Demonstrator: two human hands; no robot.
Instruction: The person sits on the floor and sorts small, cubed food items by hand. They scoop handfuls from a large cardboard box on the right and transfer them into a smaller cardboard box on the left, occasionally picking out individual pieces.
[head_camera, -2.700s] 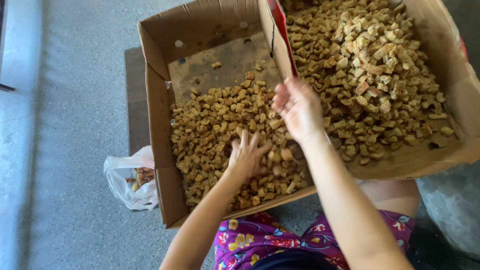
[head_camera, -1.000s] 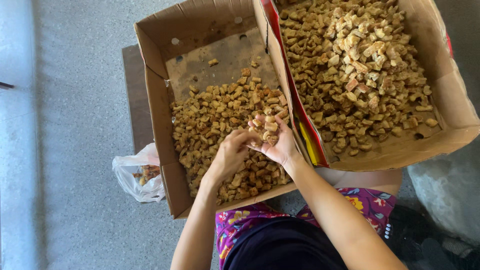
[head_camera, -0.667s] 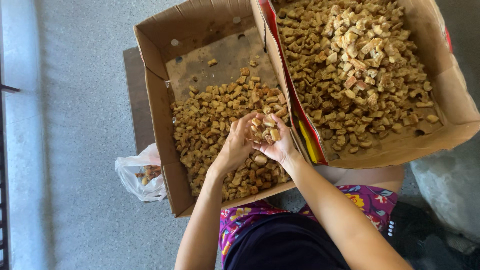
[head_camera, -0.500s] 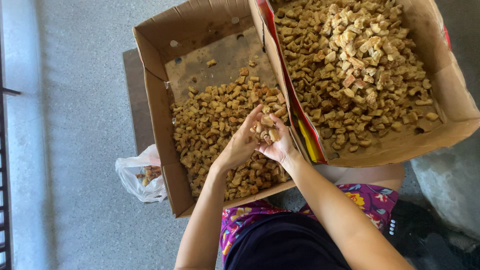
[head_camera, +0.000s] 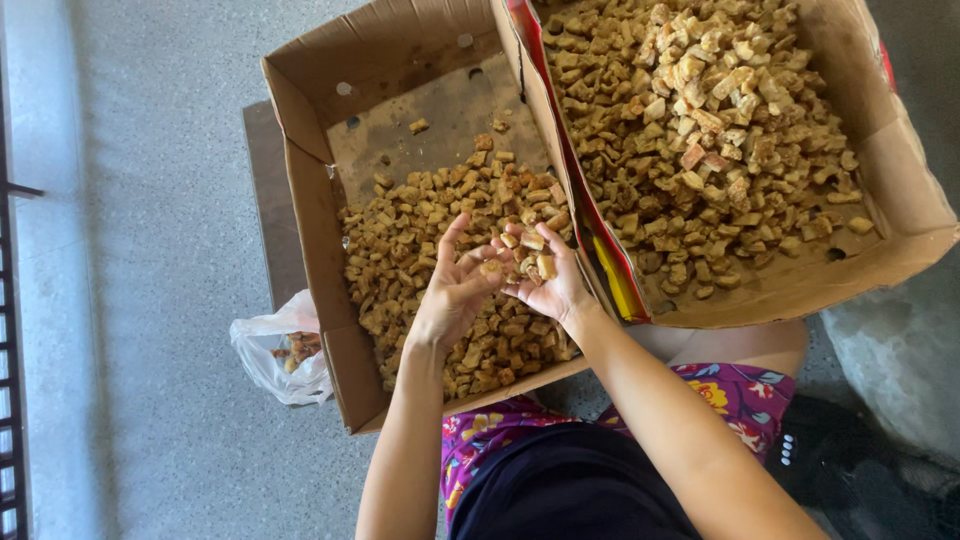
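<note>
Cupping together above the left cardboard box, the left hand and right hand are seen palm-up and half open, with a few golden-brown fried pieces loosely held on the right palm and fingers, one of them at the left fingertips. A moment earlier the hands were closed more tightly around that small heap; now the fingers are spread and the pieces are laid bare, so a closer look at them seems to be under way. Beneath the hands, a bed of darker pieces is spread across the box. A fuller right box is set just beside it, and a plastic bag lies on the floor.
</note>
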